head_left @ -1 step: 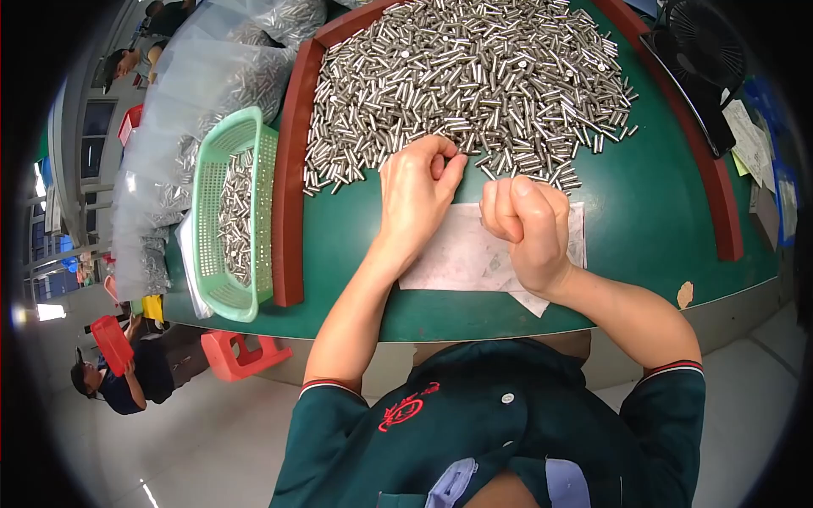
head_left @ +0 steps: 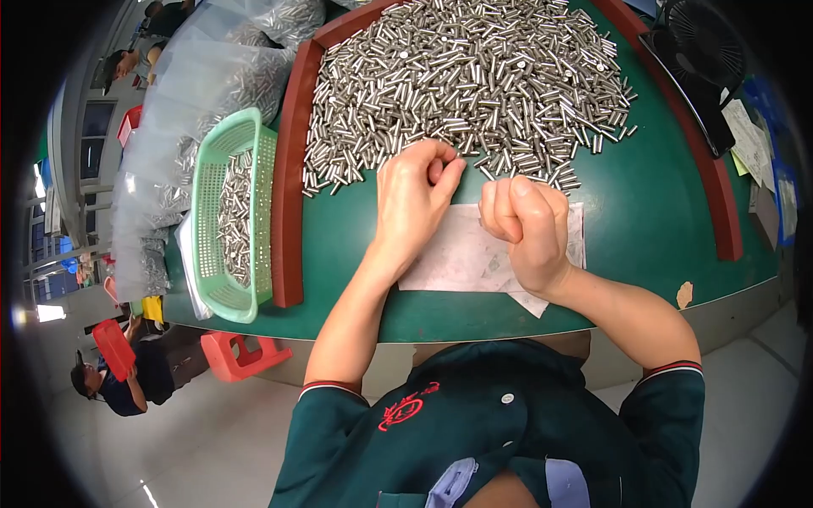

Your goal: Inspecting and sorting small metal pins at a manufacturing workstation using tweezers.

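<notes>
A large heap of short metal pins (head_left: 466, 76) covers the far middle of the green table (head_left: 644, 237). At the heap's near edge is my left hand (head_left: 415, 195), its fingers curled inward and the thumb close to them. Whatever it may pinch is hidden or too small to name. My right hand (head_left: 533, 233) is closed in a fist over a stained, whitish cloth or paper sheet (head_left: 461, 254); its contents do not show. The sheet lies flat beneath and between both hands.
Reddish-brown rails (head_left: 290, 195) border the work area. Left of them stands a green plastic basket (head_left: 258, 271) with pins inside, beside clear bags (head_left: 195, 93) of pins. A black fan (head_left: 699, 42) is at far right. A person holding a red basket (head_left: 114, 347) stands beyond a red stool (head_left: 237, 360).
My left hand has shifted very slightly down and to the left. My right hand stays in place. The person in the background has moved the red basket a little.
</notes>
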Action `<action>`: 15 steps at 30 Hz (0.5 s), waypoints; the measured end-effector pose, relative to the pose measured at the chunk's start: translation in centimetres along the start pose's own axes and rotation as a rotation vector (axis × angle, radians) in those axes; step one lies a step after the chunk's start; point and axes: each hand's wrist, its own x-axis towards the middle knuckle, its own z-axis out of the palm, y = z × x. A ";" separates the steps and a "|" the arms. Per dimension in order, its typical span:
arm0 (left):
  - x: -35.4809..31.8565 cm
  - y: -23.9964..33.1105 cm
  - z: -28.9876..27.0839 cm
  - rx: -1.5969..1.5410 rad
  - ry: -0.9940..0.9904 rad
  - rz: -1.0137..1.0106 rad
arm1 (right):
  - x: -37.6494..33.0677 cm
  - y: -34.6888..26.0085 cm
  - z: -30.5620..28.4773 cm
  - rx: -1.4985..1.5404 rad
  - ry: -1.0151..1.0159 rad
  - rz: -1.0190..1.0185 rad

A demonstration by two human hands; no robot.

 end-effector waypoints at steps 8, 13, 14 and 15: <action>-2.1 -0.9 -1.3 -0.117 -0.007 0.040 | 0.7 0.2 0.3 0.177 0.070 -0.004; -2.3 -1.6 -1.2 -0.296 0.010 -0.192 | 0.8 0.2 0.1 0.214 0.082 0.063; -2.3 -1.5 -1.3 -0.297 0.011 -0.192 | 0.8 0.2 0.0 0.212 0.081 0.063; -2.2 -1.2 -1.4 -0.287 -0.008 -0.217 | 0.9 0.2 0.0 0.209 0.082 0.067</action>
